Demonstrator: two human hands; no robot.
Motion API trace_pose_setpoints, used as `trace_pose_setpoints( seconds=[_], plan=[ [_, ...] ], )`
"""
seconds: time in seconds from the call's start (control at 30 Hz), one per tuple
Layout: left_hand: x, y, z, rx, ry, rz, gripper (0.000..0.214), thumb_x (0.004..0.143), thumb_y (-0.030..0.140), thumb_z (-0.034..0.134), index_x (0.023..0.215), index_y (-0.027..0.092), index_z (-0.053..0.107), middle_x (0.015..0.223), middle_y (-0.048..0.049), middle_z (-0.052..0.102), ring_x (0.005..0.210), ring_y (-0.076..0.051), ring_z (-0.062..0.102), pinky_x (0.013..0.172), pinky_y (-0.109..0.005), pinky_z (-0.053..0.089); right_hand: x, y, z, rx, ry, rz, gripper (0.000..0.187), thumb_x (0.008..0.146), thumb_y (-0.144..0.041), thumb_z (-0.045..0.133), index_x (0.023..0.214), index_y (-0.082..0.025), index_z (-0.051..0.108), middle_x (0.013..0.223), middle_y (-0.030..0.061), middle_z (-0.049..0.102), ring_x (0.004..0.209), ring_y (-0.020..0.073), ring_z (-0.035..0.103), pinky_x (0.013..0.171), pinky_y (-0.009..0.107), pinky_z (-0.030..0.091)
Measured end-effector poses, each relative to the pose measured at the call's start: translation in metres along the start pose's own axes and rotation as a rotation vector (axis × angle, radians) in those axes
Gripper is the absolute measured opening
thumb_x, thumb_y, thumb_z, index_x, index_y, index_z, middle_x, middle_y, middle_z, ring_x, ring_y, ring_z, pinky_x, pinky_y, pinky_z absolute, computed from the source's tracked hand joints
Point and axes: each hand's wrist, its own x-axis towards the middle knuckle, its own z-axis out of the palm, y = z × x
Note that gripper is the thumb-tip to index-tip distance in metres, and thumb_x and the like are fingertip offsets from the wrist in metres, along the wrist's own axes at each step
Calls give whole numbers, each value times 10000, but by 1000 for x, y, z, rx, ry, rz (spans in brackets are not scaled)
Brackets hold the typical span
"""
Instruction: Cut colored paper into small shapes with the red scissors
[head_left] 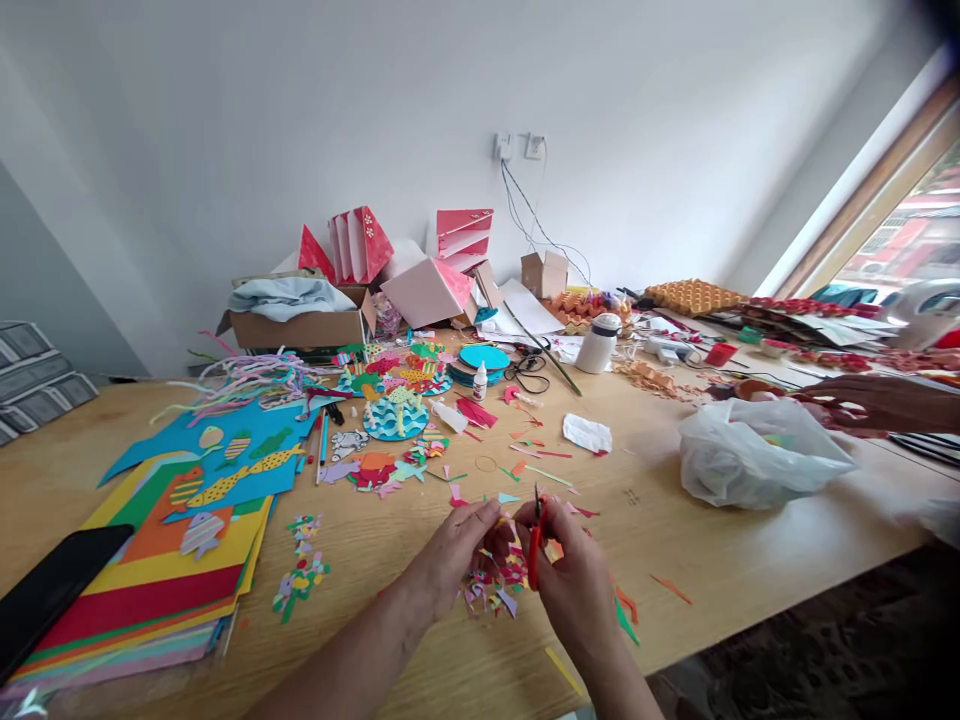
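My right hand (571, 565) is closed around red-handled scissors (534, 555), whose dark blades point up and away from me. Close beside it, my left hand (459, 545) has its fingers pinched together; what lies between them is too small to make out. Beneath both hands, a heap of small coloured paper scraps (507, 602) in purple, red and yellow rests on the wooden table (390, 640). Loose slivers of pink, orange and green paper lie just beyond my fingers.
Left are coloured sheets (150, 590) with fish cut-outs, and a black phone (64, 590). Ahead stand blue round bases (395, 420) and a glue bottle (480, 382). At right, another person's hand (877, 402) reaches above a white plastic bag (750, 460). Boxes line the wall.
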Motion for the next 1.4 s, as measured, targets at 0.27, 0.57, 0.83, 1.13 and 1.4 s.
trace_pose_setpoints(
  seconds=[0.27,0.57,0.83,1.13,1.4],
  plan=[
    [-1,-2,-7,-98,-14,-45,283,638,378,641,698,139,501,566,32,481,472,-60,423,491,-195,302,-6,7,6,-179,10,-141,115,692,-130,409,711,-223,474,592,-7,519,531,141,468,492,224,341],
    [-5,1,-6,52,86,41,285,617,384,635,703,141,512,636,30,483,533,-67,417,519,-189,318,-8,7,11,-12,15,2,56,745,-193,438,743,-214,490,656,12,551,579,149,499,506,229,368],
    [-2,-1,-15,265,194,157,190,647,328,541,633,177,425,540,46,470,522,-91,430,520,-203,336,-2,10,10,252,55,158,45,733,-231,510,699,-203,502,633,-13,534,574,129,500,548,233,408],
    [-9,-13,-23,557,199,211,71,735,213,390,684,189,434,549,51,438,530,-92,409,513,-194,320,72,58,-60,740,486,361,187,601,-328,618,655,-192,502,609,-20,569,494,90,507,429,209,392],
    [-9,-12,-27,570,151,221,91,743,247,408,682,188,440,517,71,368,491,-86,353,489,-191,296,68,66,-79,718,431,386,203,663,-379,567,611,-200,486,532,-36,532,437,62,451,401,184,351]
  ],
)
